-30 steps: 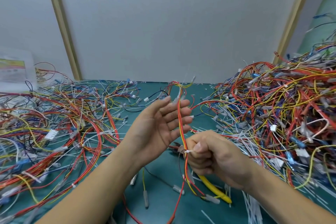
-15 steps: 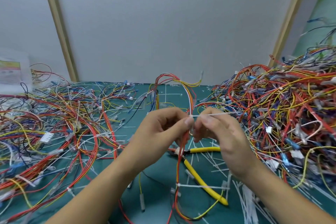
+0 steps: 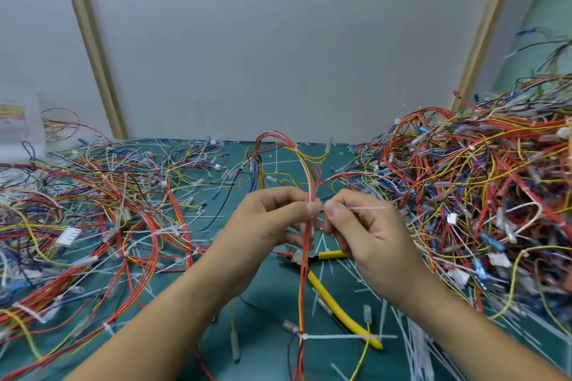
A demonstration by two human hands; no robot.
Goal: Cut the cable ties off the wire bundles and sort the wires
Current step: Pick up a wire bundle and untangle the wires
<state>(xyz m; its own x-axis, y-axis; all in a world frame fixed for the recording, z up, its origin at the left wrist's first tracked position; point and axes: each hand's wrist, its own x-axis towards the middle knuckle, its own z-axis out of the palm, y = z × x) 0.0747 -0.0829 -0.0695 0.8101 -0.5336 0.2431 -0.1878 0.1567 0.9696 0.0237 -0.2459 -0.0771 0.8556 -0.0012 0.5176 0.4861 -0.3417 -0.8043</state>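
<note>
Both grips have risen above the green table (image 3: 272, 297) since a second ago: the left grip (image 3: 269, 223) pinches the upright wire bundle (image 3: 310, 176), the right grip (image 3: 371, 235) pinches its white cable tie (image 3: 365, 208). If the tie snags, pulling may drag wires loose.

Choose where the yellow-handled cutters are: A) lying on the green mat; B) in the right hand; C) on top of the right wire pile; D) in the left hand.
A: the yellow-handled cutters lie on the green mat; the left hand pinches the wire bundle, the right hand a white cable tie.
</note>
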